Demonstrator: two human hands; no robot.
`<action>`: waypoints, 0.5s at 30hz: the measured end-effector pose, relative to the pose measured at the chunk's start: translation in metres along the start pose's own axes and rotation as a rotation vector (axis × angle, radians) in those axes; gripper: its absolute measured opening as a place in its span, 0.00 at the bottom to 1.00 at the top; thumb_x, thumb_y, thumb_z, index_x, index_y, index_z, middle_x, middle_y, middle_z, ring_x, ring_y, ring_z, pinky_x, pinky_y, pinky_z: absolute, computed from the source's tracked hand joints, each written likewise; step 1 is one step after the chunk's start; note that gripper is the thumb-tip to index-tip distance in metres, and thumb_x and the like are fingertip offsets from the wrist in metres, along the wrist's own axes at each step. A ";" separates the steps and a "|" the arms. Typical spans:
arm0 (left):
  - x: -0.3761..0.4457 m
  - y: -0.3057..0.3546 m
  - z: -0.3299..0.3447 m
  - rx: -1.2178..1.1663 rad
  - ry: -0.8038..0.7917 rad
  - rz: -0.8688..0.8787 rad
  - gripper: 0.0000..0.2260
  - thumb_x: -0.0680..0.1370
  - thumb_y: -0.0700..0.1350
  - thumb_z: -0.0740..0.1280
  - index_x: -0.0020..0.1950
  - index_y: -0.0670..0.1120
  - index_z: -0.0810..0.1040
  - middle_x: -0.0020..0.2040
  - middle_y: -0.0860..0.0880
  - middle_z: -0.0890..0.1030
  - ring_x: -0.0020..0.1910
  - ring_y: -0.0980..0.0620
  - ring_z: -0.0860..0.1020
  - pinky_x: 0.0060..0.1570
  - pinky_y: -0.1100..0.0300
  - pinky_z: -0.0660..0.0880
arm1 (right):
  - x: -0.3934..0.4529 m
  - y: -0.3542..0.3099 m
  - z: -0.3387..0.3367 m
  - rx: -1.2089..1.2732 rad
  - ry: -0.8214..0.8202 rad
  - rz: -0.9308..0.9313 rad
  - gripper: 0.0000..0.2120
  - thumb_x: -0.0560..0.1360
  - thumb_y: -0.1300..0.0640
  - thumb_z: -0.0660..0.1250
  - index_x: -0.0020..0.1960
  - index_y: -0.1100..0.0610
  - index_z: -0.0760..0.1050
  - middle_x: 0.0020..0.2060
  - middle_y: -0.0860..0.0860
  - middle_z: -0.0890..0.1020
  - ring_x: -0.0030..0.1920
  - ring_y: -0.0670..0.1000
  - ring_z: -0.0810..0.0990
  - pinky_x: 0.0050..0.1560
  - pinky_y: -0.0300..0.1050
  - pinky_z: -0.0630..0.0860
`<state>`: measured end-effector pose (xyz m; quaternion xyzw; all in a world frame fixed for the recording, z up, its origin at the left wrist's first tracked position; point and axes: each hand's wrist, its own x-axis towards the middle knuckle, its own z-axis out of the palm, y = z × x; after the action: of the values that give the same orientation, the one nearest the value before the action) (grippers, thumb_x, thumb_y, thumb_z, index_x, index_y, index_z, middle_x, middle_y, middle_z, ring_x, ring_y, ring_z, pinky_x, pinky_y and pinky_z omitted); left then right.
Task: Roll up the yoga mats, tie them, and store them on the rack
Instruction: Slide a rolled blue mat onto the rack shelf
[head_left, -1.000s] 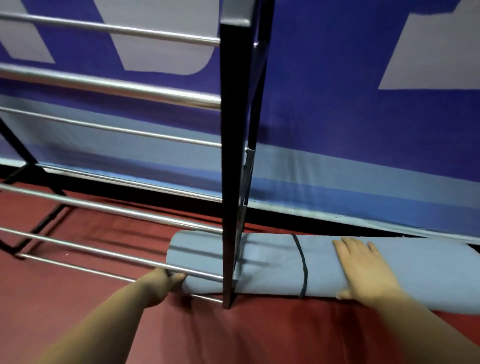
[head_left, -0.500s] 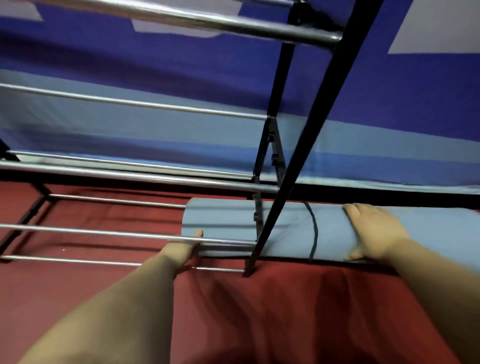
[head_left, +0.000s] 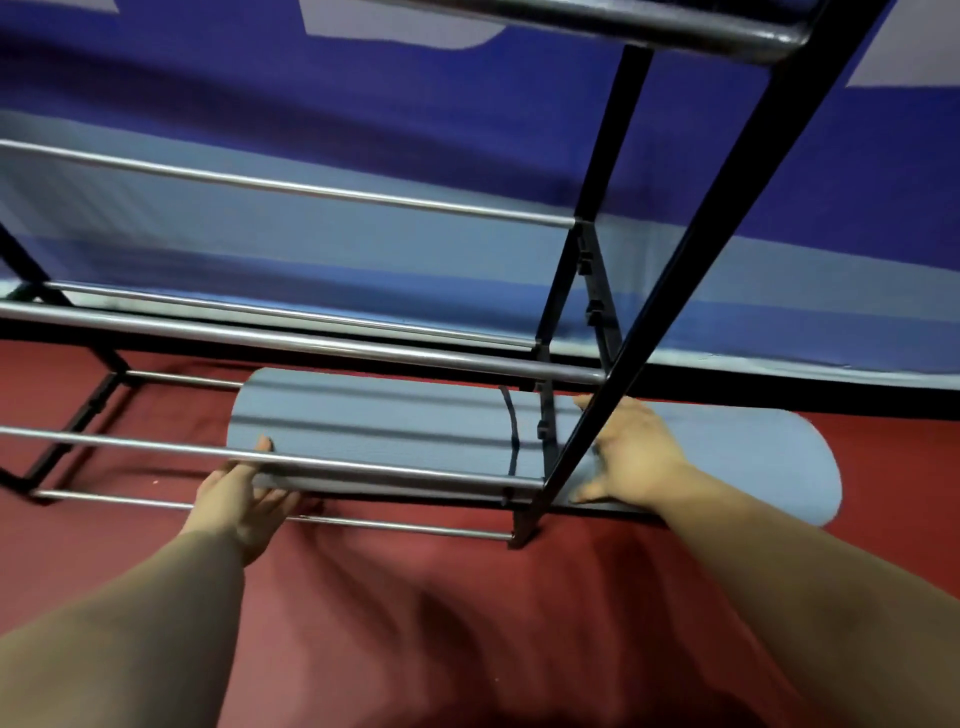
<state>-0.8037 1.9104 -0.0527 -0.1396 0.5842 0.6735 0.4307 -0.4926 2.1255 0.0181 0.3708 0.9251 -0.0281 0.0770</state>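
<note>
Gym: red floor (head_left: 467, 623), blue banner (head_left: 363, 104), mat rack (head_left: 322, 358)

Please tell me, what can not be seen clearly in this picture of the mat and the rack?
- Left hand fingertips: head view, hidden behind a rack bar.
- Black tie knot: not visible on the rolled mat.
- Right hand: partly crossed by the rack's black post.
- Rack top: cut off by the frame edge.
</note>
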 end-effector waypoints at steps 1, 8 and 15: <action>0.002 0.002 -0.005 0.006 0.019 -0.003 0.15 0.79 0.46 0.64 0.66 0.53 0.72 0.66 0.40 0.71 0.57 0.43 0.74 0.53 0.55 0.72 | 0.003 -0.005 0.002 0.030 0.016 -0.018 0.52 0.55 0.38 0.79 0.72 0.55 0.64 0.68 0.52 0.70 0.68 0.54 0.67 0.70 0.45 0.60; 0.008 -0.005 0.001 0.017 0.137 -0.047 0.25 0.75 0.48 0.70 0.70 0.49 0.67 0.63 0.46 0.74 0.53 0.46 0.75 0.51 0.53 0.74 | -0.008 -0.017 0.012 0.171 0.154 -0.060 0.40 0.57 0.43 0.79 0.65 0.55 0.72 0.62 0.53 0.75 0.62 0.56 0.73 0.68 0.51 0.66; -0.010 -0.022 0.051 -0.095 -0.022 -0.204 0.23 0.76 0.53 0.67 0.67 0.44 0.71 0.65 0.43 0.74 0.63 0.44 0.73 0.59 0.51 0.70 | -0.061 -0.016 -0.005 -0.053 0.345 -0.204 0.13 0.68 0.44 0.62 0.37 0.53 0.73 0.33 0.48 0.74 0.34 0.52 0.75 0.32 0.42 0.70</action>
<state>-0.7654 1.9510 -0.0458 -0.2110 0.5295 0.6548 0.4963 -0.4608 2.0734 0.0326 0.2723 0.9577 0.0525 -0.0764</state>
